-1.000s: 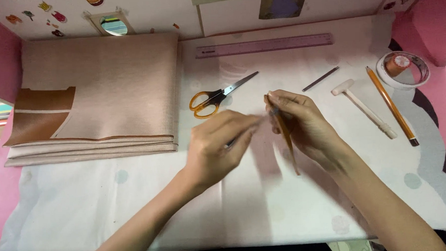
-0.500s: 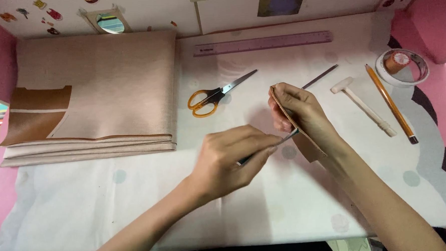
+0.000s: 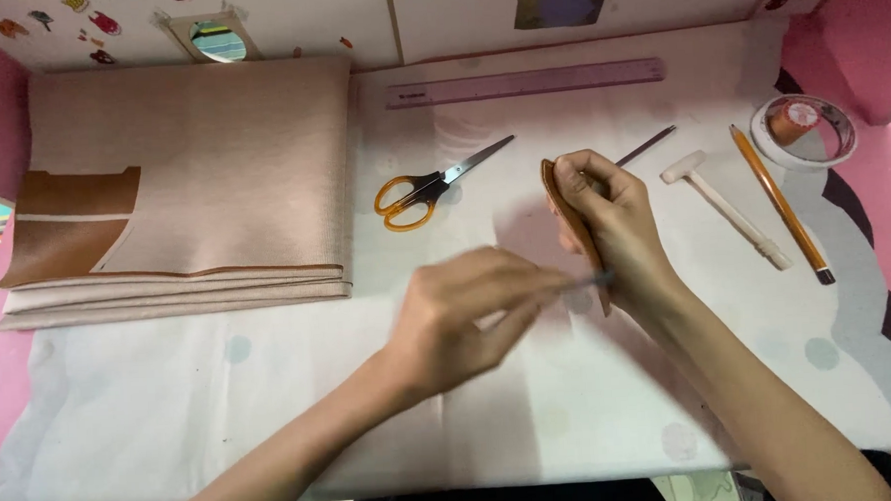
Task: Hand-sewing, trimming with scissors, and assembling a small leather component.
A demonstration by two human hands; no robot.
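My right hand (image 3: 613, 223) grips a small brown leather piece (image 3: 568, 225) and holds it on edge above the white cloth-covered table (image 3: 222, 411). My left hand (image 3: 468, 315) is to its left and lower, its fingers pinched on a thin grey tool (image 3: 579, 283), a needle or awl, whose tip is at the lower end of the leather piece. That tool is blurred by motion. Behind the hands lie orange-handled scissors (image 3: 425, 189) with the blades shut.
A folded stack of pinkish and brown leather (image 3: 187, 182) fills the left back. A purple ruler (image 3: 524, 82) lies along the back edge. To the right lie a thin dark rod (image 3: 646, 146), a white mallet (image 3: 726, 208), an orange pencil (image 3: 779, 201) and a tape roll (image 3: 803, 130). Pink walls stand on both sides.
My left hand has slid down and left, drawing the thin tool along the leather piece. My right hand has turned the leather piece more upright and shifted slightly right.
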